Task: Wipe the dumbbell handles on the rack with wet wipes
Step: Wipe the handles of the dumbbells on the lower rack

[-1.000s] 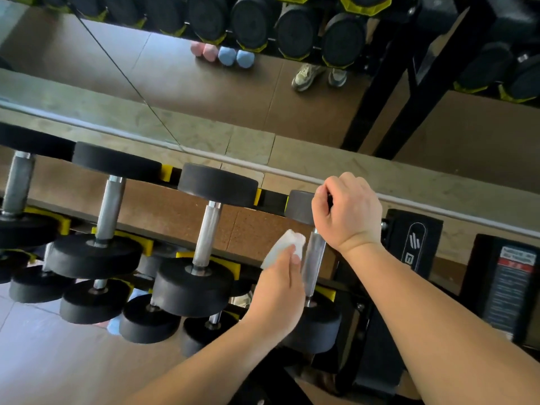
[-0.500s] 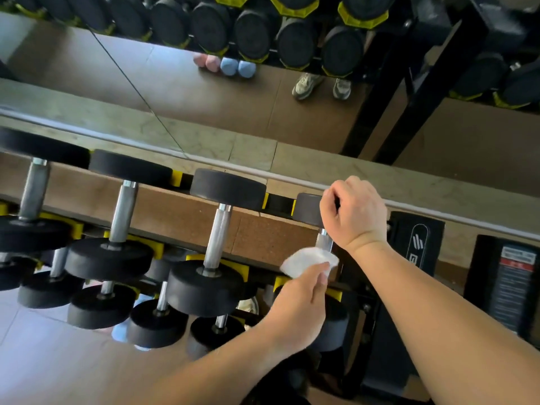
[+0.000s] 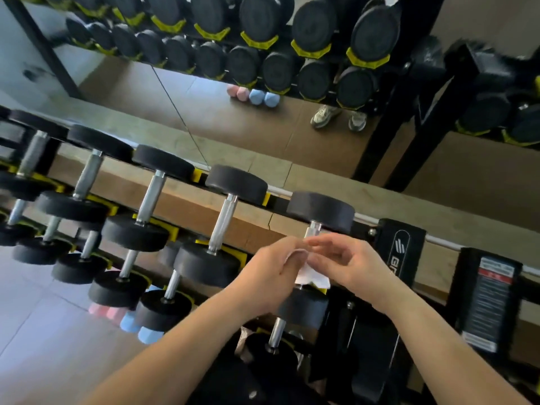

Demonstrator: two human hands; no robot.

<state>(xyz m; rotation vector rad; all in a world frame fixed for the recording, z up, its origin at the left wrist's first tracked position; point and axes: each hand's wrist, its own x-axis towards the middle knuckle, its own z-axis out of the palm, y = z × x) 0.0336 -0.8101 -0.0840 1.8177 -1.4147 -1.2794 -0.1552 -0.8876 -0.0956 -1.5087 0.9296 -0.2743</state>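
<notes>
Black dumbbells with steel handles lie in a row on the top tier of the rack (image 3: 399,247). In front of the rightmost dumbbell (image 3: 320,210) a white wet wipe (image 3: 311,276) sits between both hands and hides most of its handle. My left hand (image 3: 273,274) pinches the wipe's left side. My right hand (image 3: 347,263) meets it from the right, fingertips at the wipe's top edge. The neighbouring dumbbell handle (image 3: 223,225) to the left is bare.
Lower tiers hold more black dumbbells (image 3: 163,309). Small pink and blue dumbbells (image 3: 128,320) lie on the floor at lower left. A wall mirror (image 3: 204,112) behind the rack reflects the dumbbells and shoes. A black label panel (image 3: 488,299) stands at right.
My right hand left the far head of the rightmost dumbbell and came down to the wipe. My left hand stopped rubbing the handle. The view tilted up and shifted left.
</notes>
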